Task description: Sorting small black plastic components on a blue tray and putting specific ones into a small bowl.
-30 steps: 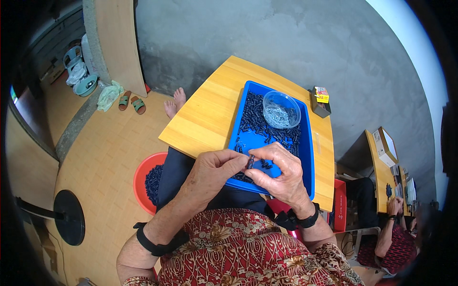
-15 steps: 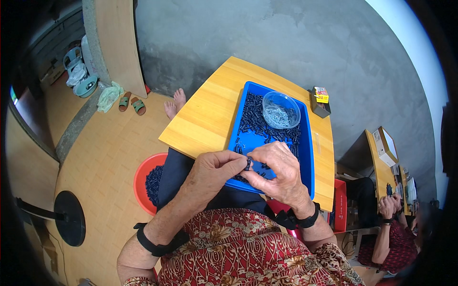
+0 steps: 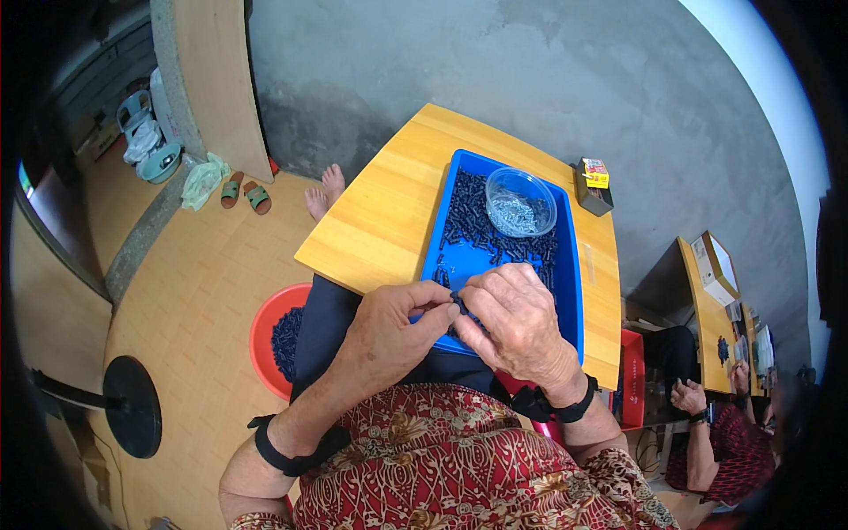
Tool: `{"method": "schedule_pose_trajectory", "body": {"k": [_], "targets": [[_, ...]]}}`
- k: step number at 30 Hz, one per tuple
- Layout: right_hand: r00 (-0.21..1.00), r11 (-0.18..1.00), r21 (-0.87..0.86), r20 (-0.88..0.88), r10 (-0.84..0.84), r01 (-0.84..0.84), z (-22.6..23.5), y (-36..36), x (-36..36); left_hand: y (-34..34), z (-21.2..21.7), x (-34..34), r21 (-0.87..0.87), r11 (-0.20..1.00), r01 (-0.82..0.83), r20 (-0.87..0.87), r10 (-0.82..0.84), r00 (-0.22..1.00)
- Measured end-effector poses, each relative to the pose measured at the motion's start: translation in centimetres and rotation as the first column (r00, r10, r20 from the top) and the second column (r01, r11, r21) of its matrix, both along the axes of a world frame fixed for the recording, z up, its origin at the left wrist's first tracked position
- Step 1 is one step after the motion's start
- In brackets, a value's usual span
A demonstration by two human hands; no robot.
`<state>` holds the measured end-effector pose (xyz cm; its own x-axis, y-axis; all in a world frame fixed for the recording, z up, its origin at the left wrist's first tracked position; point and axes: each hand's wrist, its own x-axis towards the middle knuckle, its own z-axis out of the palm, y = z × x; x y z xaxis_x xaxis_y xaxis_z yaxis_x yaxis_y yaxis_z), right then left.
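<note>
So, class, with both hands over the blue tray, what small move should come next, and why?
Probably steady the small dark piece in the left hand and press it gently with the right hand: the left pinches it, and the right is close against it above the blue tray. The hands hide most of it, so this is tentative.

The tub stands in the tray on the table.
</note>
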<state>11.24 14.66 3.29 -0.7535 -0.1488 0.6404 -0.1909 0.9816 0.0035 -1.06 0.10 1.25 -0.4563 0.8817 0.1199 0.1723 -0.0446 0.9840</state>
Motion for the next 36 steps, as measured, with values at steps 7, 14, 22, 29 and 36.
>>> {"method": "schedule_pose_trajectory", "body": {"k": [7,14,22,29,36], "targets": [[0.997,0.999,0.025,0.077,-0.032,0.030,-0.2,-0.1,0.4,0.0,-0.1,0.0,-0.047,0.998,-0.043,-0.103,0.038,0.994],[0.974,0.894,-0.442,0.163,0.160,-0.072,1.2,1.3,1.2,-0.2,0.9,-0.2,-0.092,0.991,0.100,0.006,-0.100,0.995],[0.962,0.843,-0.512,0.103,0.252,-0.166,0.8,1.4,0.9,0.0,0.3,-0.6,-0.080,0.982,0.169,0.170,-0.153,0.973],[0.998,0.969,-0.241,0.000,0.057,-0.055,0.4,0.7,0.5,0.3,-0.5,-0.3,0.023,0.995,0.092,0.349,-0.094,0.932],[0.994,0.953,-0.284,-0.024,0.106,-0.108,0.0,1.1,0.4,0.1,0.0,-0.2,0.011,0.995,0.101,0.412,-0.097,0.906]]}}
